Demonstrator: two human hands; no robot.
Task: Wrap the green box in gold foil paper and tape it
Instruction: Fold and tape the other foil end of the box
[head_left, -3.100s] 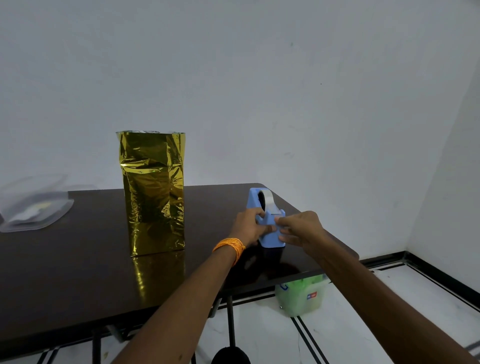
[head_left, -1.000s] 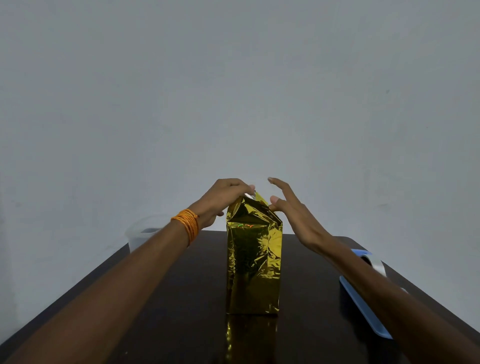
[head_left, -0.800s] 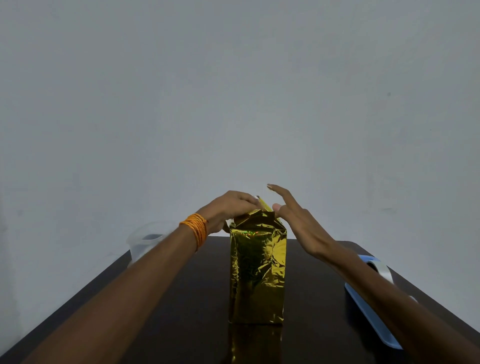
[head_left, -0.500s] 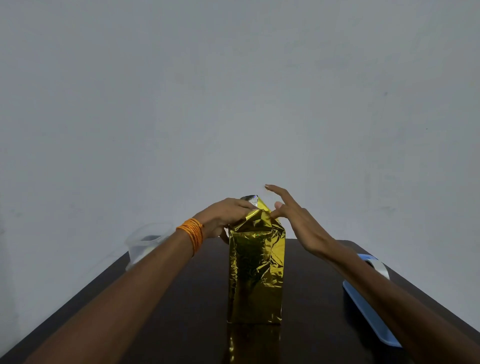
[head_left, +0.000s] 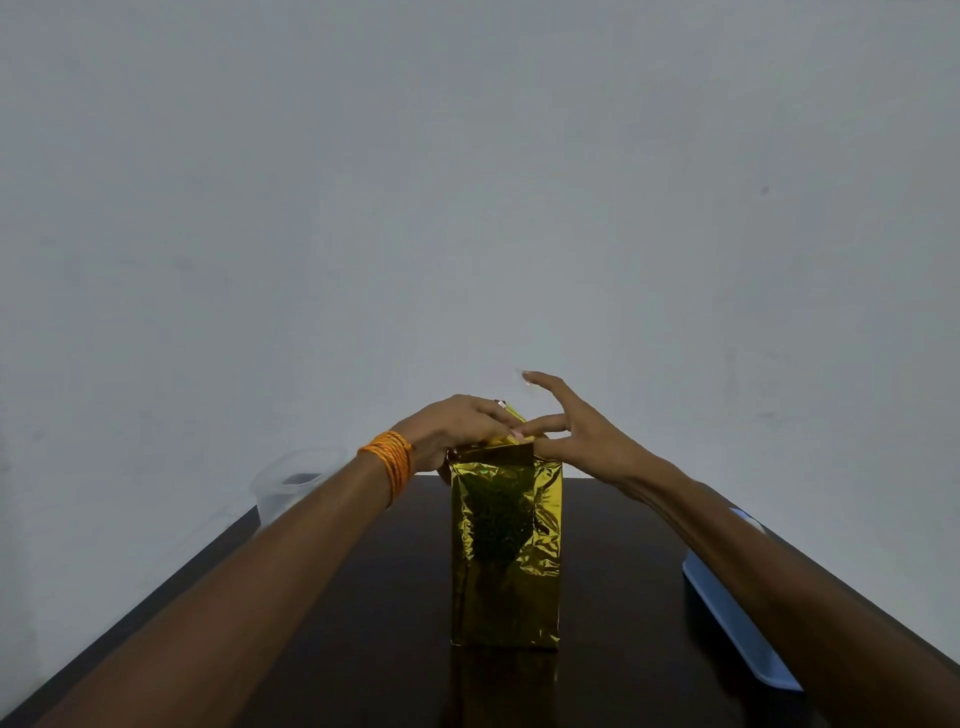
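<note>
Folding the top flap flat is the step in hand, by my judgement, and doing it well means pressing the foil down hard against the box's top edge before any tape goes on, so the crease holds and the flap does not spring back.

Nearest the camera, both forearms reach out over the dark table. At the table's right edge lies the blue tape dispenser, largely hidden behind the right forearm. The foil-wrapped box stands upright about midway between the left and right edges; no green shows, so the gold foil covers every face in view. Its sides look closed, while the top is only partly folded.

On top of the box, the left hand, with an orange thread band on the wrist, lies curled over the flap, fingers together and pressing the foil down; a small point of foil sticks up past its knuckles. The right hand is spread, fingers well apart: the lower fingers touch the flap's right end beside the left fingertips, while the index finger is lifted clear. A small glint at that fingertip may be a piece of tape; I cannot tell.

Farther off, at the back left corner, sits a clear plastic container.
</note>
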